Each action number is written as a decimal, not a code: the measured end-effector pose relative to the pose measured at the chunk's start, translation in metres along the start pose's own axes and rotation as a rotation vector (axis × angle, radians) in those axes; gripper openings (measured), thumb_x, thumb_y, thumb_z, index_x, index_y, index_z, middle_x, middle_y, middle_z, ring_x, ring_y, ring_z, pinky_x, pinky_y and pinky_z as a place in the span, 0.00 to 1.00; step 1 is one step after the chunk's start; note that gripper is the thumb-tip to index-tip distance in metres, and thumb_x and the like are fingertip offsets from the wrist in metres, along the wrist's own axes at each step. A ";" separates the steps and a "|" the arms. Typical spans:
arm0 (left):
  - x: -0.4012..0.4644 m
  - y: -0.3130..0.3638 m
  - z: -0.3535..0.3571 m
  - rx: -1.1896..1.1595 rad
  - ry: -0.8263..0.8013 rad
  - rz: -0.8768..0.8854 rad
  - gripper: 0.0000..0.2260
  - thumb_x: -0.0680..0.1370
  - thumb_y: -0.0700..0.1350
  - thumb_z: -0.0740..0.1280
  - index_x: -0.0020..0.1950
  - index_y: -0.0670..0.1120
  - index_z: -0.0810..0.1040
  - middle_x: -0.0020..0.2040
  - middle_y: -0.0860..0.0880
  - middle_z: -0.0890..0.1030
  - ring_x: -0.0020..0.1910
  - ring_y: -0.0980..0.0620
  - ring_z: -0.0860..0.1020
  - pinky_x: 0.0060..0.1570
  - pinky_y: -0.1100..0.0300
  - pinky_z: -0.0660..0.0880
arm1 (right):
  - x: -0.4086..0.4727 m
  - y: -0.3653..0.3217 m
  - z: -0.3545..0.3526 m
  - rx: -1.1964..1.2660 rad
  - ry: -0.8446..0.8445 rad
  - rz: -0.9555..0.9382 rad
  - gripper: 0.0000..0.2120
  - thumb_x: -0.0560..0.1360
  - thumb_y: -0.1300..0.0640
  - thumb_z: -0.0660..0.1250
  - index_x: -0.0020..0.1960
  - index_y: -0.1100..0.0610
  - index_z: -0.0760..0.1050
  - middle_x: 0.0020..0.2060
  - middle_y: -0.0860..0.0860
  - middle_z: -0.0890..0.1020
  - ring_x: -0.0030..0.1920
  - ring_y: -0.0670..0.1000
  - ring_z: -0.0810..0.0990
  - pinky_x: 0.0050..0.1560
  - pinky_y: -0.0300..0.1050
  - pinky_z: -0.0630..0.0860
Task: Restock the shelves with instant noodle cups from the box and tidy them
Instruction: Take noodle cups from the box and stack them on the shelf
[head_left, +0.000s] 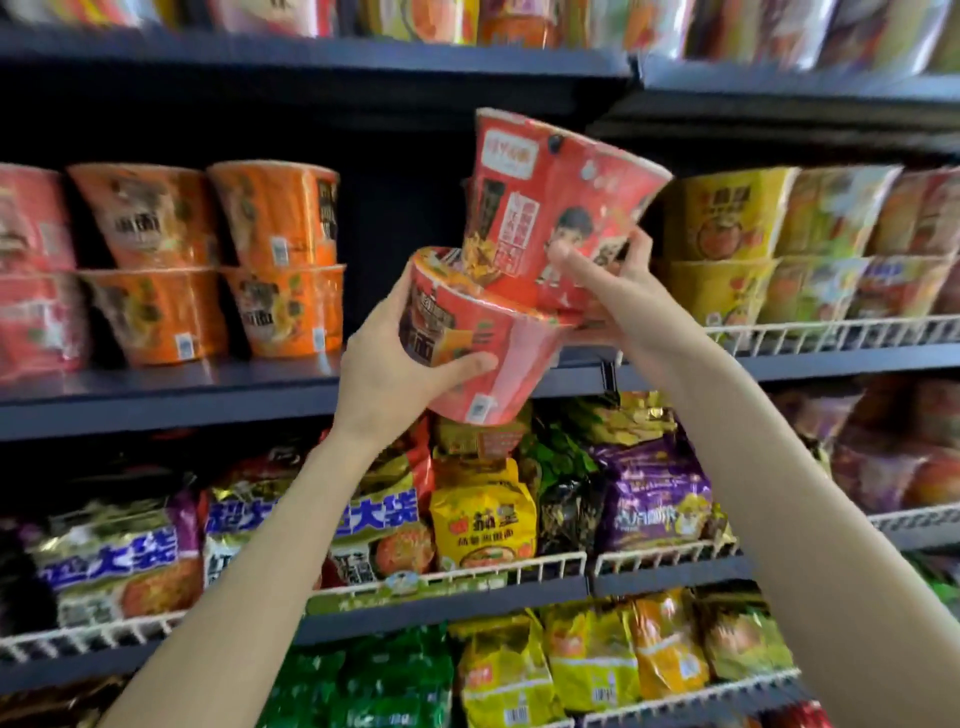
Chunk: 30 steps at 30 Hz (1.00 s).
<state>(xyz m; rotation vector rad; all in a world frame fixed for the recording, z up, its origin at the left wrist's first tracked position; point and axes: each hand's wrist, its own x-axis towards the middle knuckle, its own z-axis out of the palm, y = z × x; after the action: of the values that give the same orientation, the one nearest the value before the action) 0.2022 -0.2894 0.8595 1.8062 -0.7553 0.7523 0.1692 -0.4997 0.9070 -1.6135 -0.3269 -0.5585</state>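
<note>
Had 2 red cups up in front of the mid shelf (171, 384) gap btw the orange cups (283, 260) & yellow cups (727, 244). Left hand (395, 374) wrapped the lower cup (467, 338), right hand (618, 291) pinched the upper cup (550, 208) w/ its base touching the lower lid. Both tilted, tops leaning off-vertical; gap sat straight behind, right hand nearer imo.

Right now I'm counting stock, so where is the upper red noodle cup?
In the head view it is centre frame: the upper red noodle cup, tilted, is held by the right hand above the lower red cup, before the gap between orange cups and yellow cups.
</note>
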 end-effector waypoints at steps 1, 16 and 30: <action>0.011 -0.007 0.002 -0.004 0.015 -0.002 0.45 0.60 0.64 0.76 0.74 0.57 0.61 0.60 0.62 0.76 0.59 0.68 0.73 0.60 0.64 0.72 | 0.015 0.000 0.003 -0.014 -0.002 0.001 0.48 0.66 0.41 0.75 0.74 0.45 0.47 0.61 0.47 0.77 0.55 0.50 0.82 0.53 0.57 0.80; 0.124 -0.119 0.032 0.149 0.150 -0.219 0.45 0.63 0.63 0.74 0.74 0.50 0.60 0.61 0.48 0.78 0.59 0.49 0.77 0.59 0.50 0.75 | 0.166 0.053 0.085 -0.024 0.129 0.035 0.48 0.61 0.40 0.78 0.71 0.54 0.57 0.61 0.48 0.77 0.59 0.49 0.77 0.66 0.52 0.71; 0.119 -0.136 0.020 0.332 0.247 -0.379 0.42 0.65 0.63 0.72 0.72 0.46 0.63 0.63 0.42 0.73 0.62 0.41 0.73 0.59 0.47 0.72 | 0.154 0.081 0.112 -0.519 -0.032 -0.049 0.34 0.76 0.46 0.66 0.75 0.54 0.55 0.69 0.56 0.65 0.68 0.56 0.67 0.61 0.45 0.66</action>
<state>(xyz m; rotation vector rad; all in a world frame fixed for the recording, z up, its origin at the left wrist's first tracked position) 0.3831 -0.2847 0.8711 2.0236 -0.1194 0.8580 0.3588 -0.4168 0.9154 -2.1194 -0.2573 -0.6930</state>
